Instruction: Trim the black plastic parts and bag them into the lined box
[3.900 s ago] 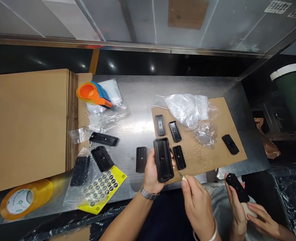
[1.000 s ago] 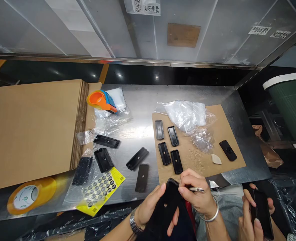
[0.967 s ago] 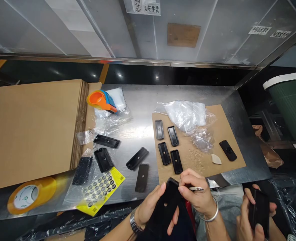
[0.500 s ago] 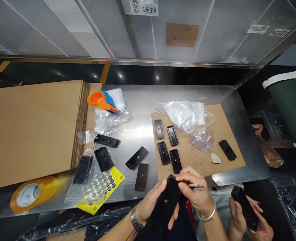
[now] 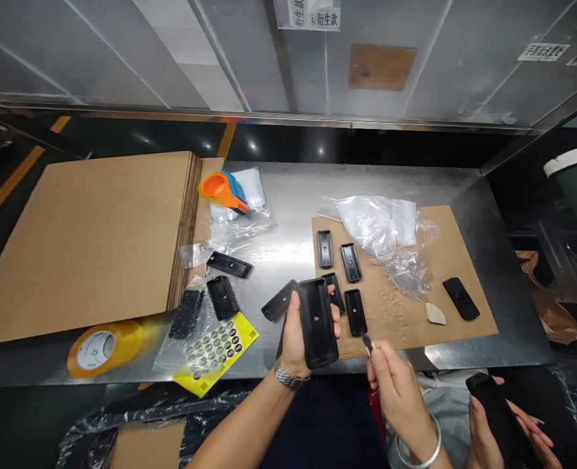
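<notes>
My left hand (image 5: 293, 339) grips a black rectangular plastic shell (image 5: 318, 322), held upright with its hollow side toward me, above the front edge of the metal table (image 5: 279, 195). My right hand (image 5: 398, 391) sits just right of it, pinching a small thin blade tool (image 5: 366, 342) whose tip points up toward the shell's lower right corner. Several smaller black shells (image 5: 351, 262) lie on a cardboard sheet (image 5: 445, 260) behind my hands.
A stack of flat cardboard (image 5: 88, 234) covers the left side, with a tape roll (image 5: 103, 340) and a yellow sticker sheet (image 5: 215, 350) near it. An orange tape dispenser (image 5: 220, 190) and clear bags (image 5: 376, 225) lie farther back. Another person's hands (image 5: 506, 423) hold a black shell at the lower right.
My left hand raised the black shell from my lap and turned its hollow side toward me. My right hand came off the shell and lowered, tool still pinched. The view shifted left.
</notes>
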